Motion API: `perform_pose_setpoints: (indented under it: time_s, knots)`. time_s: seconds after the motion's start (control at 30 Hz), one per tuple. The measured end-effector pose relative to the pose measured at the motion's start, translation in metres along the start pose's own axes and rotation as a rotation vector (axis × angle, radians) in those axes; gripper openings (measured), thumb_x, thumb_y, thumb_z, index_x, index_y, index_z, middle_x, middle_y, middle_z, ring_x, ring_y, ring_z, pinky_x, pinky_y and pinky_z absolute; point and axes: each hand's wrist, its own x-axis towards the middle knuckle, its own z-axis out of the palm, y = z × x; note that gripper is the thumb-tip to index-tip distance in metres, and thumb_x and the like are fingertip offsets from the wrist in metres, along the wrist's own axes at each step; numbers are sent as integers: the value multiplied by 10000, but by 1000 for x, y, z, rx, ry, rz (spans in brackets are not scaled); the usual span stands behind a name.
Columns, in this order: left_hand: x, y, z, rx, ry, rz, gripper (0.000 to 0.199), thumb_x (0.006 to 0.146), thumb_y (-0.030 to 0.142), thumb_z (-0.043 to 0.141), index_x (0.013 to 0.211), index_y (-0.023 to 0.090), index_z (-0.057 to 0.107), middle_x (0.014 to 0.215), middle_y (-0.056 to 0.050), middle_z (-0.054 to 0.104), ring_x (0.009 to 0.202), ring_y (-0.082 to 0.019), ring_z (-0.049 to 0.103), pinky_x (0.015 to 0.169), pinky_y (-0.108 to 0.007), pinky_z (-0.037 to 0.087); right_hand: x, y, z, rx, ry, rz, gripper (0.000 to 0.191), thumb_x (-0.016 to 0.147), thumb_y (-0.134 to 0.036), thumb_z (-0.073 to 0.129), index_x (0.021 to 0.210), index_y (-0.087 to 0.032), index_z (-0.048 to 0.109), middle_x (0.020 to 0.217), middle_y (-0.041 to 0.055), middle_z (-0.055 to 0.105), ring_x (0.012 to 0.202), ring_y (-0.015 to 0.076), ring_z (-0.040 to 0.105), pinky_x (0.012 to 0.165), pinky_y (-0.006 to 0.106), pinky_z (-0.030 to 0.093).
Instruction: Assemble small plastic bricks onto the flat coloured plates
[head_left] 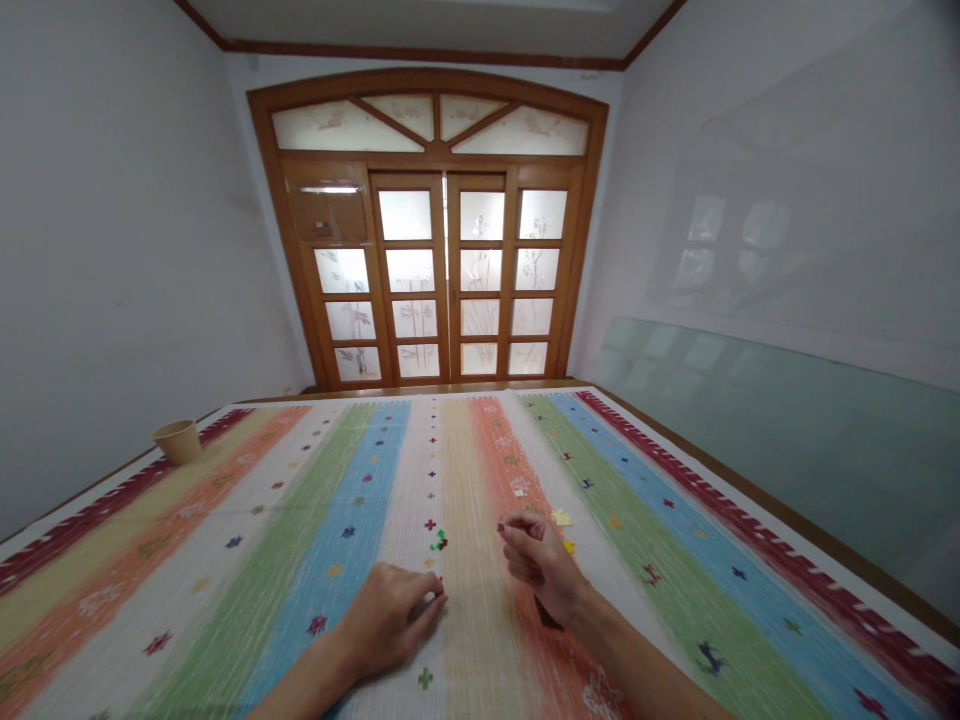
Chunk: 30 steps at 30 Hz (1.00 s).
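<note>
My left hand (394, 615) rests low over the striped tablecloth (472, 620), its fingers curled together. Specks of red and white show by its fingertips, too small to name. My right hand (541, 562) is raised a little to the right, also closed, with a tiny dark bit at its fingertips that I cannot make out. Between and beyond the hands lie small green pieces (439, 541) with a dark bit among them. Pale yellow pieces (561, 517) and a brighter yellow piece (569, 548) sit just past my right hand. A dark brown object (548, 614) is partly hidden beneath that hand.
A tan paper cup (178, 441) stands at the table's far left. A pale green glass panel (787, 430) leans along the right wall. Wooden doors with frosted panes (448, 280) close off the far end of the room.
</note>
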Motion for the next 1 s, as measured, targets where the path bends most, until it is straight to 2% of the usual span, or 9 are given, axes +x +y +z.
perform_pose_setpoints:
  time_s: [0.13,0.23,0.37,0.5,0.67,0.83,1.0]
  knots:
    - [0,0,0,-9,-4,0,171,948,218,470,837,197,598,539,41,595,457,-106,561,507,-222,326,2,-3,-3,-138,-5,-77,438,623,-544,820,700,-181,589,474,-118,283,401,37,153,389,221,126]
    - [0,0,0,-8,-5,-7,174,948,220,473,831,198,600,542,39,597,467,-109,570,513,-221,337,3,-10,-9,-368,6,-193,424,666,-577,773,699,-173,651,481,-89,340,420,58,224,408,227,178]
    - [1,1,-1,-7,-12,-10,166,943,220,478,841,199,608,543,38,597,476,-112,575,517,-217,346,4,-21,-22,-797,-12,-411,307,774,-467,723,713,-167,736,464,-62,382,446,78,277,451,243,214]
    - [0,0,0,0,-6,-7,173,945,219,469,847,199,610,547,34,600,480,-116,576,520,-222,349,6,-25,-36,-1015,-63,-500,256,830,-389,686,758,-157,766,483,-43,438,455,80,317,474,242,244]
    - [0,0,0,4,-6,0,183,946,222,462,838,198,608,545,33,599,475,-117,575,513,-226,346,7,-26,-43,-1135,-158,-443,181,821,-302,681,772,-152,768,493,-42,451,467,83,361,490,225,269]
    - [0,1,0,-3,6,-4,184,941,217,464,830,199,610,535,35,590,465,-110,567,510,-214,356,7,-27,-43,-1293,-222,-274,68,755,-188,712,742,-186,778,532,-24,538,506,92,439,516,216,290]
    - [1,2,-2,-10,3,-13,189,942,220,465,826,197,612,535,31,594,473,-111,576,515,-204,371,8,-25,-50,-1389,-271,-126,102,714,-152,728,765,-213,792,581,-12,625,531,105,497,517,220,292]
